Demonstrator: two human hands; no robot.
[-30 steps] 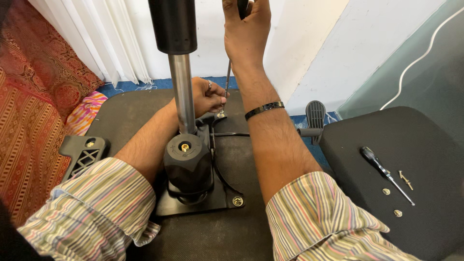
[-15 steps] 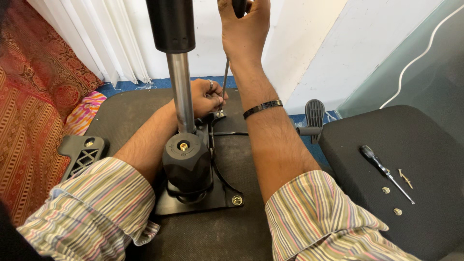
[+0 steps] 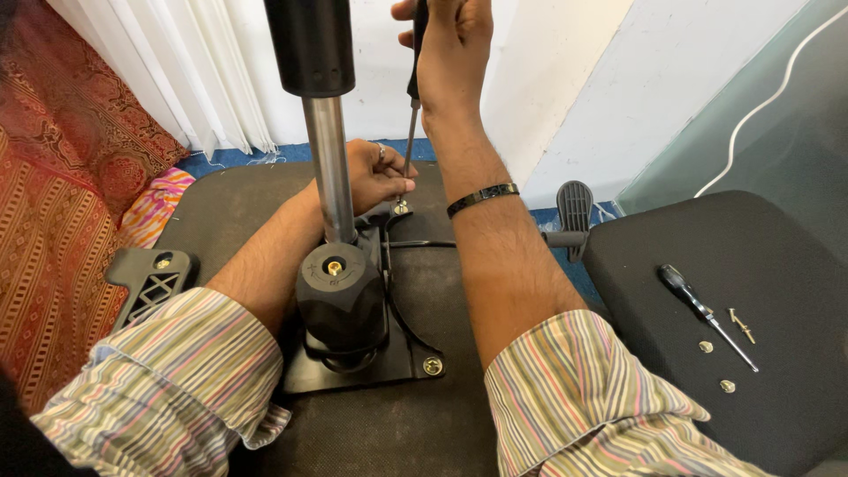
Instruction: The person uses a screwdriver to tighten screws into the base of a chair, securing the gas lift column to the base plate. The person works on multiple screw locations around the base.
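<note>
At the far left of the frame a red patterned cloth [image 3: 53, 203] hangs, and just right of it a black plastic arm piece [image 3: 150, 281] lies flat on the upturned chair seat [image 3: 230, 208]. In the middle stands a shiny metal post [image 3: 329, 168] with a fat black tube on top, coming out of a black metal plate [image 3: 362, 367] bolted to the seat. The left hand [image 3: 375, 174] reaches behind the post and its fingers are curled by a small screw [image 3: 401, 208] on the plate (I cannot tell if they pinch it). The right hand [image 3: 450, 49], at the top middle, is closed tight round the handle of a long screwdriver [image 3: 410, 132]. The screwdriver stands almost straight up, with its tip down on that screw. A black lever [image 3: 572, 212] sticks out just right of the arm. At the right, a second screwdriver [image 3: 702, 311] lies on another black cushion [image 3: 777, 256], with a few loose screws [image 3: 740, 325] near it.
</note>
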